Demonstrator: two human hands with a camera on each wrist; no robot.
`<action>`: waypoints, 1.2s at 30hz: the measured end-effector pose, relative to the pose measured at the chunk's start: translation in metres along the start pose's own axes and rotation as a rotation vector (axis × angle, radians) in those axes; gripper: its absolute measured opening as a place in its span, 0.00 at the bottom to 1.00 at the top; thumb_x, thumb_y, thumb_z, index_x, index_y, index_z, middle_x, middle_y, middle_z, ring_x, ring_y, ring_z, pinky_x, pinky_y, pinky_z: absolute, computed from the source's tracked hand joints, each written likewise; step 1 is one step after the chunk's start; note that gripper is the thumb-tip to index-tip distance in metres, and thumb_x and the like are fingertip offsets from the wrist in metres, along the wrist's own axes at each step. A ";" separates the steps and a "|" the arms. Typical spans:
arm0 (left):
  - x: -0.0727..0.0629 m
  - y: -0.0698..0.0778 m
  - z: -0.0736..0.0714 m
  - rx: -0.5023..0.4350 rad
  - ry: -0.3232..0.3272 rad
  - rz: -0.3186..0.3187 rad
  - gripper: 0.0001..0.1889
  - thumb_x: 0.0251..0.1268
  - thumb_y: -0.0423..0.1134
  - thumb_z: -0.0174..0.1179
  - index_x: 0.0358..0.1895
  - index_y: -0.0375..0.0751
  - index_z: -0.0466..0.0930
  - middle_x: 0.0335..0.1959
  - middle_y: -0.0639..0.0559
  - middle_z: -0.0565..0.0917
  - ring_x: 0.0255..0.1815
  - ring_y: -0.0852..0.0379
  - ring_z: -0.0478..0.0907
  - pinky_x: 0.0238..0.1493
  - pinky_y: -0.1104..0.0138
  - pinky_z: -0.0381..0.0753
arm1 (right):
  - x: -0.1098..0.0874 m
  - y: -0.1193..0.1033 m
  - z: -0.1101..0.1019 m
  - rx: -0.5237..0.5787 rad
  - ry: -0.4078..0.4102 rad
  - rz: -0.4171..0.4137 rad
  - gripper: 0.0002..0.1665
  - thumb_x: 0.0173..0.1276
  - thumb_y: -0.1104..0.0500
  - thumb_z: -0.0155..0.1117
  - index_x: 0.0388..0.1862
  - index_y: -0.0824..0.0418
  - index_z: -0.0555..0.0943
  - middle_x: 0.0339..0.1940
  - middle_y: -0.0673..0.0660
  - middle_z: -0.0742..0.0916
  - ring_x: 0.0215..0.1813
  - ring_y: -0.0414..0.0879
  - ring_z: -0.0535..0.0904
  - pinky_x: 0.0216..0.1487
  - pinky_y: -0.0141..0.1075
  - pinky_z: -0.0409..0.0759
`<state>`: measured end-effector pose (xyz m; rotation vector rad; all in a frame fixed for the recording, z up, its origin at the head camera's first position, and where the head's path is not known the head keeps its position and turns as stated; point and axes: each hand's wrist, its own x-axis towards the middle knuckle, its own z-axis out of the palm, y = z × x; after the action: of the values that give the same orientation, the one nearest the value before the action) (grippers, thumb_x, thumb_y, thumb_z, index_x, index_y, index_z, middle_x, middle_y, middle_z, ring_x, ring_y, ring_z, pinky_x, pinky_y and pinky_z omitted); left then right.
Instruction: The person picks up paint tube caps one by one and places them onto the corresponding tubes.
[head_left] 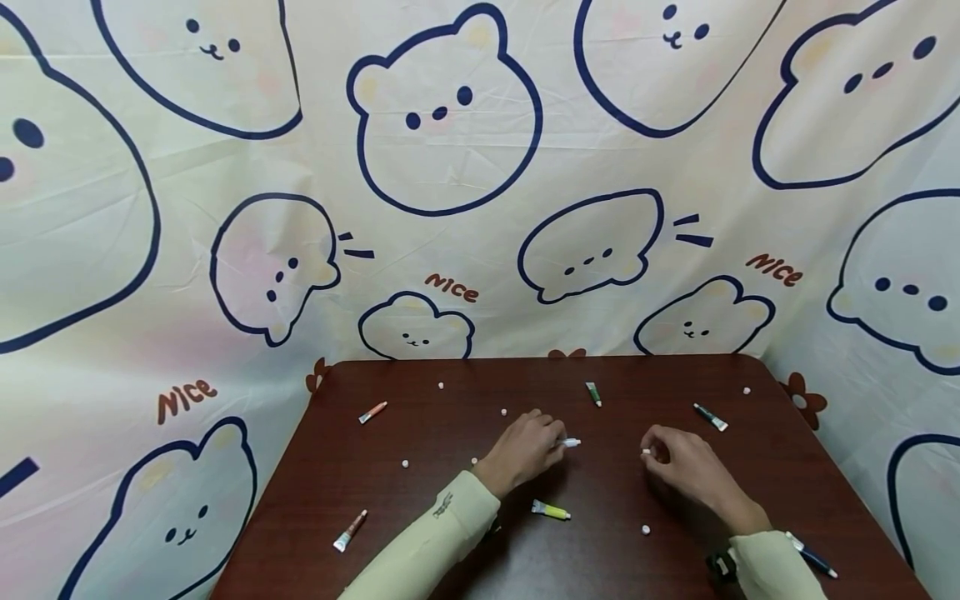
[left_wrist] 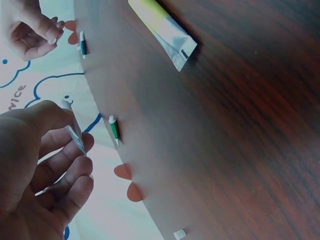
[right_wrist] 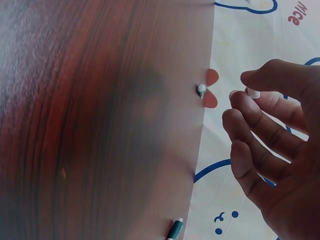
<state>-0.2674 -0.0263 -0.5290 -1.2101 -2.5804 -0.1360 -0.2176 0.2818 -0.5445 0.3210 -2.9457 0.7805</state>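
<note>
My left hand (head_left: 525,450) pinches a small white paint tube (head_left: 572,442) above the middle of the table; its nozzle end points right. In the left wrist view the tube's silvery crimped end (left_wrist: 76,140) sits between thumb and fingers. To the right, my right hand (head_left: 690,475) pinches a tiny white cap (head_left: 647,451) between thumb and index finger. The same cap (right_wrist: 253,93) appears partly covered by the fingers in the right wrist view. Cap and tube are apart. A yellow paint tube (head_left: 551,510) lies below the left hand, nearer the front.
On the brown table (head_left: 600,575) lie a green tube (head_left: 593,394), a dark green tube (head_left: 710,417), a dark blue tube (head_left: 812,556) beside the right sleeve, an orange tube (head_left: 372,412) and a brown tube (head_left: 350,532). Several white caps are scattered, one (head_left: 646,530) near the right hand.
</note>
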 end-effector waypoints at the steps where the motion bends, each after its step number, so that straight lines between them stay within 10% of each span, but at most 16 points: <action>1: 0.000 0.001 0.000 0.001 -0.003 0.000 0.03 0.78 0.44 0.68 0.45 0.51 0.87 0.39 0.60 0.88 0.40 0.61 0.79 0.43 0.72 0.79 | 0.000 -0.001 0.000 0.000 0.000 -0.002 0.08 0.70 0.62 0.75 0.39 0.50 0.84 0.30 0.43 0.83 0.32 0.35 0.74 0.33 0.32 0.73; 36: -0.003 0.017 -0.006 0.008 0.010 0.039 0.05 0.76 0.46 0.69 0.45 0.53 0.88 0.39 0.61 0.89 0.38 0.63 0.76 0.40 0.73 0.76 | -0.004 -0.024 0.008 0.006 0.032 -0.114 0.07 0.72 0.59 0.77 0.40 0.47 0.87 0.33 0.38 0.85 0.33 0.29 0.75 0.34 0.32 0.76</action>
<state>-0.2509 -0.0189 -0.5250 -1.2528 -2.5447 -0.1233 -0.2090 0.2578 -0.5403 0.4669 -2.8664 0.7720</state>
